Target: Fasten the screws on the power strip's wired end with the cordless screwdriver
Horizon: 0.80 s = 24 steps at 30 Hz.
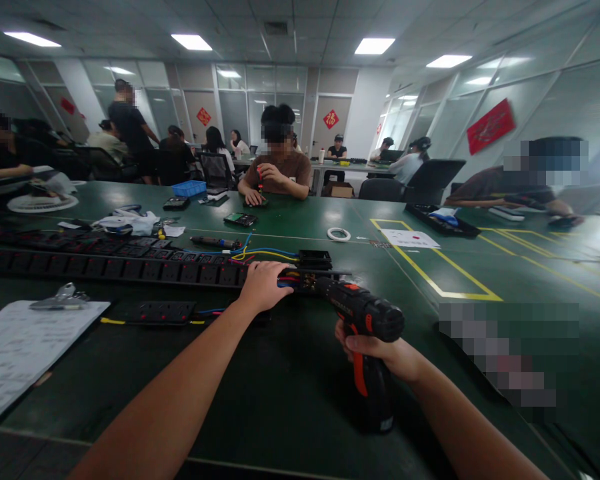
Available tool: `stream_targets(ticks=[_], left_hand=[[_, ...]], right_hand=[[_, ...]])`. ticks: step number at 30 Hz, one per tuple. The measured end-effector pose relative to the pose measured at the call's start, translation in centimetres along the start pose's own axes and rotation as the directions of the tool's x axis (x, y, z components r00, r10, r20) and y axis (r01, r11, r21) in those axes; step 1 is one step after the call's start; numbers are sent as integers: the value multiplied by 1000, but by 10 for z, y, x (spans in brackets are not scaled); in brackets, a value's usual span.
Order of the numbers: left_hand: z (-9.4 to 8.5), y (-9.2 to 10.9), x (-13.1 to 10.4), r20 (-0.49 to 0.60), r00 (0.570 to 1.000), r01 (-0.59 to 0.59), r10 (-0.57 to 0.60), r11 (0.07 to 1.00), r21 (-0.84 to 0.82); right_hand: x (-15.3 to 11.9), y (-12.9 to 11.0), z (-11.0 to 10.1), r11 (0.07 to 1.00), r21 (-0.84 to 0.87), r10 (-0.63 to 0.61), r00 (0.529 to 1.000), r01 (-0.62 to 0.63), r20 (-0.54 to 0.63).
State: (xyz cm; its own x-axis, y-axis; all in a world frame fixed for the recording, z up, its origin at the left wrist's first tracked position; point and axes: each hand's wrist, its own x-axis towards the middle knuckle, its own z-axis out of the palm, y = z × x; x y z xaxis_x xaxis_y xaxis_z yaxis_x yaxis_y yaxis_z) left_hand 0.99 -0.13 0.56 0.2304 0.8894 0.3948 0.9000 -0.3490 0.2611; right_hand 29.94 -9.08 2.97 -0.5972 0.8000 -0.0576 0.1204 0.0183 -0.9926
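Note:
A long black power strip (173, 272) with a row of sockets lies across the green table. My left hand (264, 285) is closed over its right end, fingers wrapped over the far side and partly hidden. Coloured wires show inside the open end next to my thumb. In my right hand (365, 343) is a black and orange cordless drill (367, 310), gripped by the handle. Its nose points left at the strip's open end; whether the bit touches anything there I cannot tell. Just behind is a small black socket module (315, 259) with blue and yellow wires.
A clipboard (70, 303) with paper lies at left, near a short socket piece (165, 311). Beyond the strip are a dark screwdriver-like tool (215, 243), a white tape roll (339, 234) and a blue basket (189, 189). A co-worker (280, 160) sits opposite, hands on a small device.

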Motion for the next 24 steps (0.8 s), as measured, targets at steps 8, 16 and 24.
stream_targets(ticks=[8,16,24], left_hand=[[-1,1,0,5,1000,7,-7,1000,4],[-1,1,0,-8,1000,-1,1,1000,1],[1,-1,0,-1,1000,3,-3,1000,1]], right_hand=[[-3,0,1,1000,13,18,1000,-17,-20],[-2,-1,4,997,67,27,1000,-28,13],[-2,-5,3,999,39,9,1000,-10,14]])
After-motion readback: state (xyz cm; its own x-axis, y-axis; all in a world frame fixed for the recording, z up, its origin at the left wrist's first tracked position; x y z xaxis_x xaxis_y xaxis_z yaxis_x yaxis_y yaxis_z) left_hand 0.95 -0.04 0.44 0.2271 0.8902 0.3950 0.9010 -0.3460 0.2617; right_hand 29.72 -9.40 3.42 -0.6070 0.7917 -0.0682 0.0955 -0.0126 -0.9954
